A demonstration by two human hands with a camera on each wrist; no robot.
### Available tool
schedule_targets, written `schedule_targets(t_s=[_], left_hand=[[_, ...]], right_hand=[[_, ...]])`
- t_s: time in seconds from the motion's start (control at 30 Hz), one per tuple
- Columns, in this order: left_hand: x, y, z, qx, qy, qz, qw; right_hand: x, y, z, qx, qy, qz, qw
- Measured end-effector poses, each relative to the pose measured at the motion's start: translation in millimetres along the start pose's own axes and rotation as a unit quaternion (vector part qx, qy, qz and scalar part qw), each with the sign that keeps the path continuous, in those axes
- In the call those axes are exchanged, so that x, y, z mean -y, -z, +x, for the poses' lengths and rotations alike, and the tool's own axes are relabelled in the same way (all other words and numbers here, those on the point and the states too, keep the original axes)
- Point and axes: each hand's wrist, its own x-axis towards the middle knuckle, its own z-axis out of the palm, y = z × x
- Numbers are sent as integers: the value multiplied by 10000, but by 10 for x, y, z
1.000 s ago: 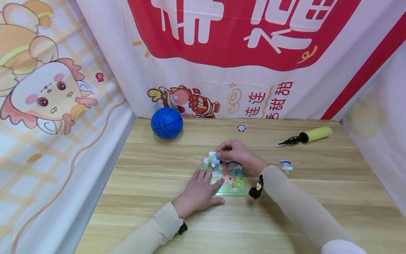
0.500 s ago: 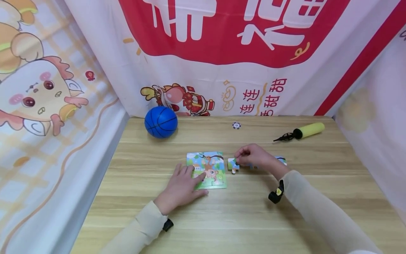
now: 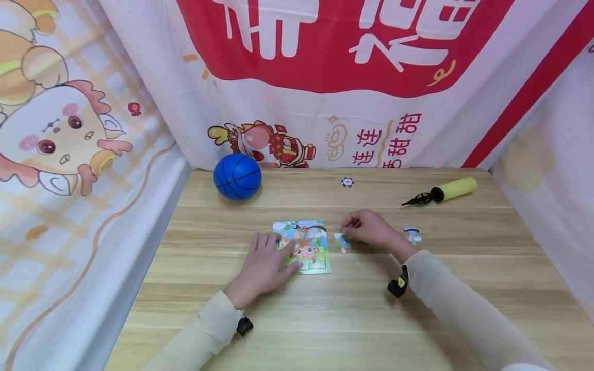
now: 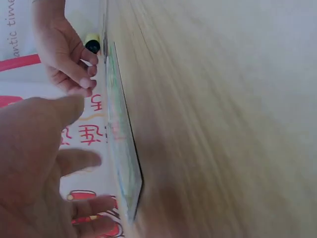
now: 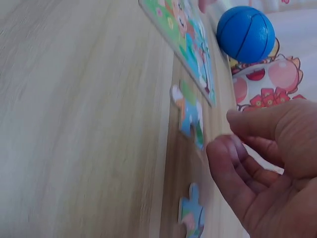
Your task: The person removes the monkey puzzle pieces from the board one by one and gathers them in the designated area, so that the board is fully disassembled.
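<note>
On the far left of my worktop I see a blue ball with black lines. Right of it, also far, I have a small round disc; at far right lies a yellow-and-black pump, black tip leftward. Facing me hangs a red-and-white cloth; a cartoon-printed cloth hangs left.

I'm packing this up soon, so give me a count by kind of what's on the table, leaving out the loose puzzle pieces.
Assembled puzzle: 1
Blue ball: 1
Yellow-and-black pump: 1
Round patterned disc: 1
Total: 4
</note>
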Motion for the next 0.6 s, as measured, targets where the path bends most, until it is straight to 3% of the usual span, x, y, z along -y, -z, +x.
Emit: schedule_targets(t_s=[0.13,0.27,0.43,0.6], left_hand=[[26,-27,86,-240,410,-188,9987],[29,-42,161,-176,518,-156,9984],[16,-78,216,221,415,340,9983],[-29,-78,230,366,234,703,9966]], right_hand=[[109,-114,68,219,472,-250,9983],[222,-242,140,471,913,-514,9934],[375,-355,166,670,1114,-1079,9856],[385,-423,184,689,1087,-1453,9810]])
